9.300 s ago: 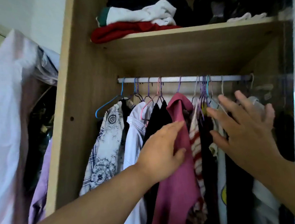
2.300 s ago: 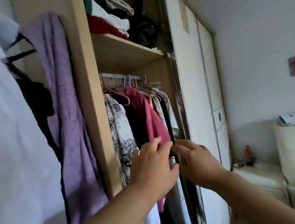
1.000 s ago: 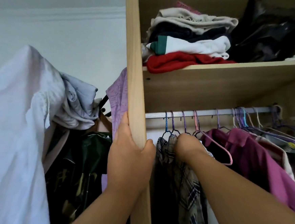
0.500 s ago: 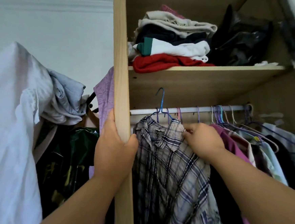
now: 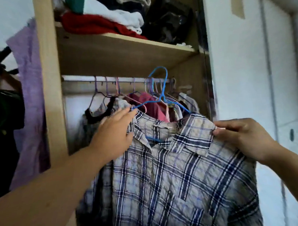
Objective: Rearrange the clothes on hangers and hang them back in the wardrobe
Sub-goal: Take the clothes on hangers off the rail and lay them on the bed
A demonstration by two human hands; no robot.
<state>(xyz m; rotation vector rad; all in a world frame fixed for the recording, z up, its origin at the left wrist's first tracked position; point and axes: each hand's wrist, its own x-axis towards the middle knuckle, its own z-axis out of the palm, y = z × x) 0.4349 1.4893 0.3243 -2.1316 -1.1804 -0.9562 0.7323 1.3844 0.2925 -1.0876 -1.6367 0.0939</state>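
A wooden wardrobe (image 5: 50, 85) stands open, and white panels (image 5: 239, 70) are to its right. On its outer left side hangs a purple garment (image 5: 31, 104). Inside, folded clothes (image 5: 102, 22) lie on the shelf (image 5: 121, 49). Under it the rail (image 5: 81, 80) carries many hangers with clothes. The left hand (image 5: 114, 133) is at the left shoulder of the plaid shirt (image 5: 167, 173), fingers almost straight, touching the cloth and the end of the blue hanger (image 5: 164, 90). The shirt hangs on this 1 hanger in front of the wardrobe, and the hook rises before the rail's right end. The right hand (image 5: 243, 137) pinches the shirt's right shoulder between thumb and fingers.
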